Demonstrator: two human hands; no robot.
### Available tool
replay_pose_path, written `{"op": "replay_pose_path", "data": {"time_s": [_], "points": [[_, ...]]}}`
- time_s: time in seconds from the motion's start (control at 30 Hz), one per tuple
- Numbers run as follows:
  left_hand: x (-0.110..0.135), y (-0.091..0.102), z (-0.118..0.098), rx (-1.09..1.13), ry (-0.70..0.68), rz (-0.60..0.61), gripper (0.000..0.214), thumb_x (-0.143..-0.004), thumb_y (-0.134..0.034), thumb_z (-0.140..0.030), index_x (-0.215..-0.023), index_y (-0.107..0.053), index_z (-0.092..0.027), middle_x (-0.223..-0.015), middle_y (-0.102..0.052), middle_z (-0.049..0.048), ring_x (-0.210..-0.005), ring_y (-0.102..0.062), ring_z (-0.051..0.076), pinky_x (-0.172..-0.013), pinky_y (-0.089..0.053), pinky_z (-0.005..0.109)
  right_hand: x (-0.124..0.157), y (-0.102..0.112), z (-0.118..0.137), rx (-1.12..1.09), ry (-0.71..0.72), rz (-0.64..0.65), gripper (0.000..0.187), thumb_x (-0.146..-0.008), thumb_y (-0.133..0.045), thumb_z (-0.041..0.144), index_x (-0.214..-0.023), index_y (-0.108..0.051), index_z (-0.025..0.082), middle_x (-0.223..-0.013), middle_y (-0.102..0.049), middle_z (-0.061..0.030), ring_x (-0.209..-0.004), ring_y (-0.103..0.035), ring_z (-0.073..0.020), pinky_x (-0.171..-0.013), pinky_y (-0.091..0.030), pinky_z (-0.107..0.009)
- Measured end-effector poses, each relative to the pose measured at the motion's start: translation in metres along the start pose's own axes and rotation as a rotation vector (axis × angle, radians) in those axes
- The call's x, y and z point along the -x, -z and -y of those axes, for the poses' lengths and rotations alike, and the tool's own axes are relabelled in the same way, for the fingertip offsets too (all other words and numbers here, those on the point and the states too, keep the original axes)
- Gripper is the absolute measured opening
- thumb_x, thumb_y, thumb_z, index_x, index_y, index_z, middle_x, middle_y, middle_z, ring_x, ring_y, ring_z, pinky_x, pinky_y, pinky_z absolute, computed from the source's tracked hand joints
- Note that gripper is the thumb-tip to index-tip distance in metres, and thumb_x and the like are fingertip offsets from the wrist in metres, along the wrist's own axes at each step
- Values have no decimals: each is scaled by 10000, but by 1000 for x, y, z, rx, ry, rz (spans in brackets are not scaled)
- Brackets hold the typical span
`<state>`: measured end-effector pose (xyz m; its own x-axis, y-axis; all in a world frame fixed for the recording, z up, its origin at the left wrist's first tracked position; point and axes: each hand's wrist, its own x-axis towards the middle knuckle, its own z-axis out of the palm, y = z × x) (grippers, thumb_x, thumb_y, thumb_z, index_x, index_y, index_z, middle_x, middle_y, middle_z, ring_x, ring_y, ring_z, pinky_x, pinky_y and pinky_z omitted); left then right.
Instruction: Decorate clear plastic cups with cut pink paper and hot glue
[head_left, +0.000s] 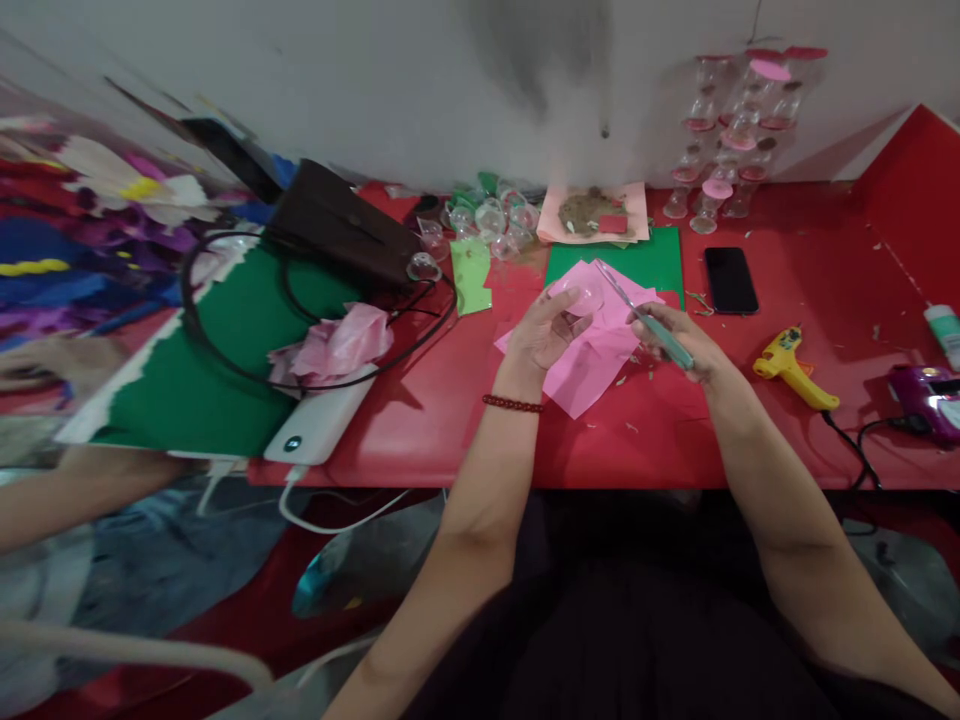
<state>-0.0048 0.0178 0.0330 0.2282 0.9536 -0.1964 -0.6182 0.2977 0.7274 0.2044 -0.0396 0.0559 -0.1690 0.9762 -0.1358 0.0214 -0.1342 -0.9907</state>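
Note:
My left hand [546, 325] pinches a small clear plastic cup [586, 295] by its side, above the pink paper sheets. In my right hand [682, 335] are green-handled scissors [666, 338], seen edge-on, with the thin metal blades pointing up and left towards the cup. Whether the blades are apart cannot be made out. Beneath both hands lie the loose, overlapping pink sheets [577, 375], partly over a green sheet [660, 258]. Small pale scraps are scattered near the right hand.
Clear cups [491, 218] cluster by the wall, left of a sand pile [592, 212] on paper. Joined-cup hourglasses [739, 140] are stacked behind a phone [731, 280]. A yellow glue gun [791, 368] lies right. Leftward are a power bank [322, 420], a black cable and another person's hand [56, 365].

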Motion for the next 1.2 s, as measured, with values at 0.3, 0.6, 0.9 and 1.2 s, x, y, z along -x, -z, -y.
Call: {"op": "replay_pose_path", "data": {"time_s": [0.3,0.6,0.9,1.2], "points": [[2,1,0,-121,3,52,414,-605,-998,-287,-888,-701,-228,-847,-765,-15,-785,-732,166,-622,-474,279,3,-1,0,-79,-43,80,633,-571,-996,589,-923,-634,206,-613,-507,102,-461,-410,-29,-447,-274,-201],[6,-3,-3,-111,4,39,513,-505,-1050,-332,-848,-680,-237,-814,-722,-12,-757,-688,159,-601,-464,265,-1,0,-4,-45,-19,61,603,-556,-1004,555,-905,-664,200,-565,-478,107,-443,-380,-38,-437,-265,-219],[5,-1,-3,-126,-2,19,516,-526,-1032,-361,-866,-665,-236,-816,-704,-20,-744,-661,148,-620,-474,269,-1,1,-8,-39,-6,43,561,-557,-1003,520,-891,-689,197,-550,-475,106,-439,-327,-34,-443,-213,-238],[4,-1,0,-61,6,34,392,-651,-941,-314,-919,-666,-231,-958,-759,6,-1005,-733,217,-913,-578,377,-1,2,-7,-24,-18,62,543,-573,-1001,500,-913,-708,193,-549,-488,99,-452,-345,-46,-451,-220,-237]]}}
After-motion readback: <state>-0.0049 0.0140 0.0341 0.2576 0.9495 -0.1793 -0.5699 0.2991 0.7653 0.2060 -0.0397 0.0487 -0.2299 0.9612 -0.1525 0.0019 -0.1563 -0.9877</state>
